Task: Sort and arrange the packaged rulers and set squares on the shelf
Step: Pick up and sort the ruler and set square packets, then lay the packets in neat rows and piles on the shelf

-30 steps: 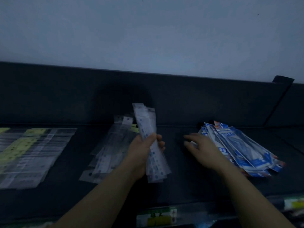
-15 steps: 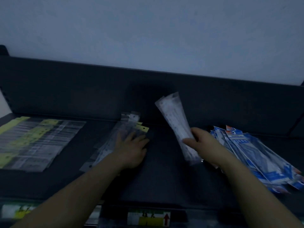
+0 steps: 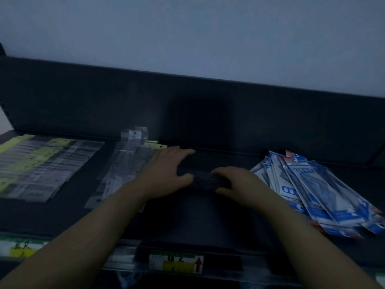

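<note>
Ruler packs (image 3: 125, 163) at ten o'clock are looking light and slippery, best pinched edgewise; left hand (image 3: 166, 174) is lying spread, right hand (image 3: 235, 182) is blurring, grip unclear.

We see only our two arms, bare all the way from the bottom edge of the view to the fingertips. Our left forearm (image 3: 87, 230) and right forearm (image 3: 295, 232) are long and slim, narrowing toward the wrists. Our left hand (image 3: 166, 174) and right hand (image 3: 239, 182) are bare as well, and their outlines are too dim and soft for us to make out nails or fine marks.
</note>
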The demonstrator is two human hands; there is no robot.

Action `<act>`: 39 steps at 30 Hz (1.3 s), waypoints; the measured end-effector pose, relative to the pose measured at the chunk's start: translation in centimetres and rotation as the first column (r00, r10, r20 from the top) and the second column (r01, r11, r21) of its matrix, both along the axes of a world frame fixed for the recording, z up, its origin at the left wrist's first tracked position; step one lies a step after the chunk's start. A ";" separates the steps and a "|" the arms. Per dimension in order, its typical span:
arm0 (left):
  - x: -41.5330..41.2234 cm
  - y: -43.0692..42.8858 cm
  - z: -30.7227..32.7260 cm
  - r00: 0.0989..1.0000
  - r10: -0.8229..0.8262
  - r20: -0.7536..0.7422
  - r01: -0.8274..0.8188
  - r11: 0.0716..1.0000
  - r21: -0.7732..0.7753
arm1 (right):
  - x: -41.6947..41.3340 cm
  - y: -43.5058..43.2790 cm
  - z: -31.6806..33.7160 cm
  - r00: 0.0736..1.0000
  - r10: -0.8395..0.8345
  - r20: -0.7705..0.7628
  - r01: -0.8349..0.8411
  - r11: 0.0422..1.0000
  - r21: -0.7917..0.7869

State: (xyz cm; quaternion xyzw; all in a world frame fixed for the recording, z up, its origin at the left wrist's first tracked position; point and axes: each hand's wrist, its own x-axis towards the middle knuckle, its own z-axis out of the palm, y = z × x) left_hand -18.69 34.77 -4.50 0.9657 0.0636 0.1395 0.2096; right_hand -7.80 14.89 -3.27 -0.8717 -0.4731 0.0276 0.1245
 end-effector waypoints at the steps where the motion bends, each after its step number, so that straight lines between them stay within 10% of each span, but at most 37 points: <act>1: 0.2 -0.2 -0.2 0.998 -0.024 -0.055 0.029 0.996 0.087 | 0.0 -0.1 -0.2 1.000 -0.030 -0.007 0.030 0.999 0.021; 9: 0.7 -0.2 -1.2 0.983 0.056 -0.176 0.003 0.949 0.316 | 0.4 -0.6 -2.7 0.933 -0.130 -0.336 0.217 0.947 0.238; 19: 7.5 4.3 1.2 0.955 -0.012 -0.297 0.042 0.995 0.094 | 7.0 4.5 -0.3 0.881 -0.224 -0.417 0.306 0.941 0.142; 26: 10.5 5.8 -0.8 0.949 0.068 -0.309 0.117 0.832 0.542 | 9.2 7.9 -1.6 0.937 -0.334 -0.105 0.321 0.939 -0.122; 39: 4.7 3.3 -2.6 0.898 -0.052 -0.438 0.244 0.885 0.396 | 4.2 3.9 -3.1 0.989 -0.147 -0.009 0.138 0.948 -0.287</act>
